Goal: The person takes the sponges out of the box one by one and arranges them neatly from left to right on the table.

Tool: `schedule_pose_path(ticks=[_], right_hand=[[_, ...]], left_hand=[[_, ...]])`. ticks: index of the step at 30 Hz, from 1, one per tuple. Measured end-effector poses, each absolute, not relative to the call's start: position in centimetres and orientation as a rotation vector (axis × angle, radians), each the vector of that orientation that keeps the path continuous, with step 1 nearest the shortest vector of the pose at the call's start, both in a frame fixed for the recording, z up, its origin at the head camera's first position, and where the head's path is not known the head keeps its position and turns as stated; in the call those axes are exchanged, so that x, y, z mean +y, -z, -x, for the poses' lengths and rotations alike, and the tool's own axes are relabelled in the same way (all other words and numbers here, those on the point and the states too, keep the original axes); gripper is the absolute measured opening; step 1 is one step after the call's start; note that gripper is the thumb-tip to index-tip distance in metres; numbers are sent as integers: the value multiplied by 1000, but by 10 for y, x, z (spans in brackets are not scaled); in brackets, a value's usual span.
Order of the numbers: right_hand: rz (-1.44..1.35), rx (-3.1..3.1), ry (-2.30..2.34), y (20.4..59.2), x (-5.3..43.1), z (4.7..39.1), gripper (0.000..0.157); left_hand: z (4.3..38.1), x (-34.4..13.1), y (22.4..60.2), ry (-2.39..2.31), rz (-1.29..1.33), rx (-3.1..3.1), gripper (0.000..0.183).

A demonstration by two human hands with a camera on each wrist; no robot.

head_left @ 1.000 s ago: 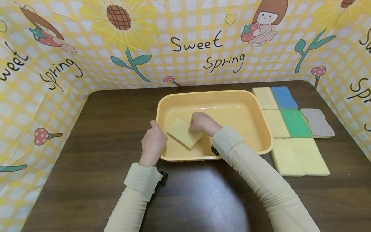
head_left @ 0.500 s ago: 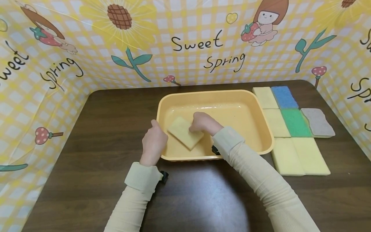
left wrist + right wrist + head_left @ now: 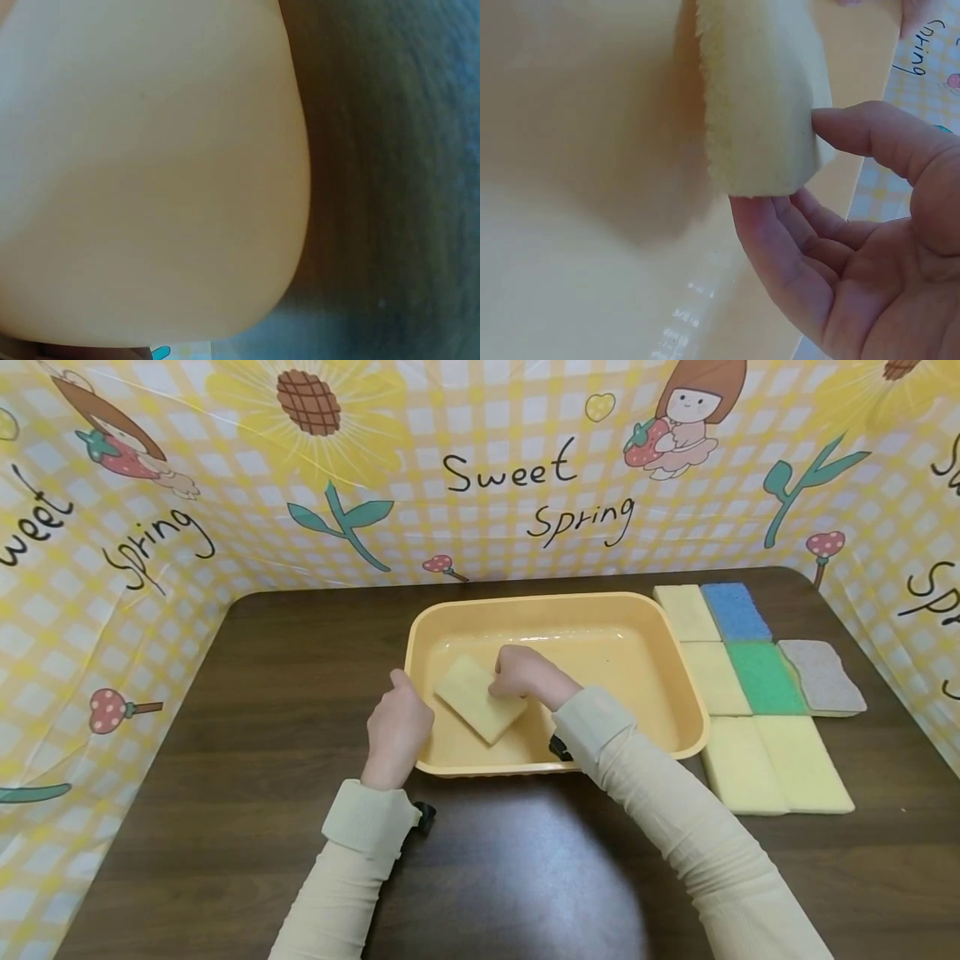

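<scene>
A pale yellow sponge is inside the yellow plastic basin, near its left end. My right hand pinches the sponge by its right corner. In the right wrist view the thumb lies on one face of the sponge and the fingers go behind it. My left hand grips the basin's left rim; its fingertips are hidden on the inner side. A large, smooth beige surface fills most of the left wrist view, too close to tell what it is.
To the basin's right lie several sponges: pale yellow ones, a blue one, a green one and a grey wavy-edged one. All rest on a dark wooden table. A patterned cloth stands behind.
The sponge has shifted very slightly up and to the right, with its far corner tilted a little, while the right hand keeps its pinch. The left hand stays at the rim.
</scene>
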State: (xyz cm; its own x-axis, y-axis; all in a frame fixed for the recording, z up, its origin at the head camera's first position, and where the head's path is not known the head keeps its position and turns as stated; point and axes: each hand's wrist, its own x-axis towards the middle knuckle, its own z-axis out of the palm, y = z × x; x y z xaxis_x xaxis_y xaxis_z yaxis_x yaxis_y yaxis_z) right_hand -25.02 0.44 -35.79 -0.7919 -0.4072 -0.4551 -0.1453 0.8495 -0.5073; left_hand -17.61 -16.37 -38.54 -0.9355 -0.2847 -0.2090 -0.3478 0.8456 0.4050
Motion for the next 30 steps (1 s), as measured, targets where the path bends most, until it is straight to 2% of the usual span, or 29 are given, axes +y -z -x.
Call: schedule_pose_path(ticks=[3,10,12,15,16,18,20,30], right_hand=[[426,2450,628,355,6,251,43],[414,2462,698,344,10,250,40],[408,2479,712,341,11,249,33],[398,2498,722,336,13,249,12],[395,2504,725,334,14,248,13],[388,2511,742,330,16,248,26],[381,2515,765,326,19,248,32],[336,2485,976,305,36,245,25]], left_hand=[[176,-163,385,-673,496,2881,34],[176,-164,385,-682,489,2886,32],[176,-164,385,-685,485,2886,32],[175,-165,386,-683,480,2891,31],[175,-165,386,-681,480,2893,31],[175,-165,386,-680,480,2894,31],[175,-165,386,-682,482,2892,31],[176,-165,385,-687,488,2884,33]])
